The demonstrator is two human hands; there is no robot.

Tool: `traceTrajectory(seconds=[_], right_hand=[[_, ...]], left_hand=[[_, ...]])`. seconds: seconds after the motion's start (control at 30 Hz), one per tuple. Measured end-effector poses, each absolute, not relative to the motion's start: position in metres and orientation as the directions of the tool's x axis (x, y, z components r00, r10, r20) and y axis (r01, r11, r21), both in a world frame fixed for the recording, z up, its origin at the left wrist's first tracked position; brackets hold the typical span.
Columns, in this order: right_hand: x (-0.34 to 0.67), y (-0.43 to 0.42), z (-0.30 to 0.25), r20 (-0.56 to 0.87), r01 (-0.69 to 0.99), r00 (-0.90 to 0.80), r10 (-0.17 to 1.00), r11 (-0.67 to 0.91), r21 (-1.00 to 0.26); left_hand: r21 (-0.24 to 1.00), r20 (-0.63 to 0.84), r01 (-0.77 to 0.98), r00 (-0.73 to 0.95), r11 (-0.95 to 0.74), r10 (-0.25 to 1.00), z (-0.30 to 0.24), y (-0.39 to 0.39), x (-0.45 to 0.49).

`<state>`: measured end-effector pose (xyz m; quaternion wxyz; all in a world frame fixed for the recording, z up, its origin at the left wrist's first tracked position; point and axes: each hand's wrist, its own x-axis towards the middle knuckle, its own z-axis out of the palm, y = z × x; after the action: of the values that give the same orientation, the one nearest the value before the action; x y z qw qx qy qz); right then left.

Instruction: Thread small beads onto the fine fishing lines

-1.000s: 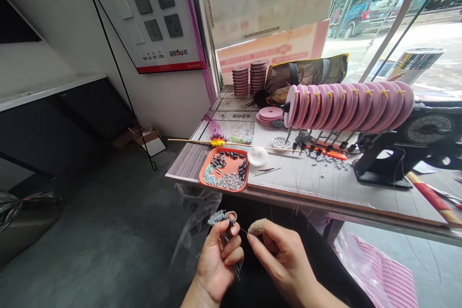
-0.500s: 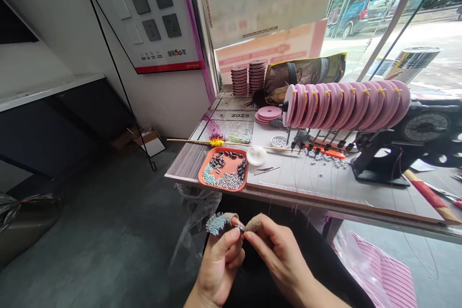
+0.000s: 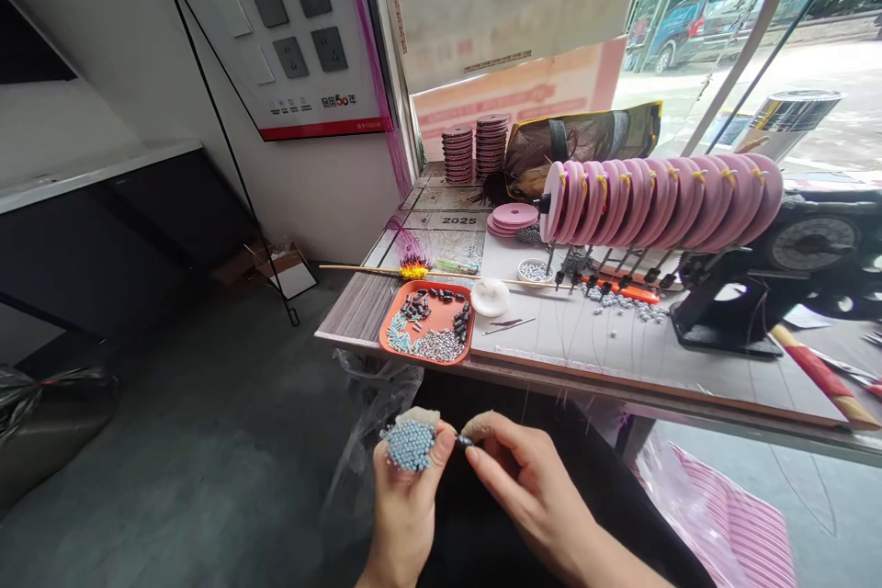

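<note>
At the lower centre of the frame, a tight bundle of small pale-blue tubes (image 3: 410,444) faces the camera end-on, its tips forming a rounded, dotted cluster. The left hand (image 3: 405,501) is closed around this bundle, thumb and forefinger pressed against it, one fingertip capped in a tan fabric cot (image 3: 424,416). The right hand (image 3: 534,487) pinches narrowly on a tiny dark bead (image 3: 463,441) just beside the bundle, its fingertip wrapped in similar tan fabric. Above them, near the front edge of the grey table (image 3: 620,358), an orange plastic tray (image 3: 445,317) holds dark, blue and silvery beads. To the upper right, glossy pink discs (image 3: 661,202) stand in a row.
</note>
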<state>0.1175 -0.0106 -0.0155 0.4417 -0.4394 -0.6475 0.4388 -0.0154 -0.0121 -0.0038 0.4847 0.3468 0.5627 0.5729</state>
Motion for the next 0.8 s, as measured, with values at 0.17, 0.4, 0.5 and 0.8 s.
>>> traceTrajectory(seconds=[0.17, 0.4, 0.5, 0.8], right_hand=[[0.1161, -0.0072, -0.0191, 0.197, 0.078, -0.282, 0.939, 0.228, -0.971], [0.1176, -0.0096, -0.018, 0.194, 0.051, -0.172, 0.966, 0.205, -0.977], [0.119, -0.0129, -0.0148, 0.271, 0.134, -0.125, 0.954, 0.287, -0.949], [0.1156, -0.0154, -0.0146, 0.294, 0.225, -0.214, 0.931, 0.34, -0.913]], left_hand=[[0.998, -0.059, -0.04, -0.239, 0.051, 0.969, 0.0048, -0.0109, -0.02], [0.817, -0.388, -0.465, -0.003, 0.342, 0.922, 0.0057, -0.0045, -0.0213], [0.752, -0.424, -0.52, 0.088, 0.404, 0.902, 0.0034, -0.0052, -0.0226], [0.727, -0.451, -0.482, 0.201, 0.489, 0.87, 0.0028, -0.0093, -0.0214]])
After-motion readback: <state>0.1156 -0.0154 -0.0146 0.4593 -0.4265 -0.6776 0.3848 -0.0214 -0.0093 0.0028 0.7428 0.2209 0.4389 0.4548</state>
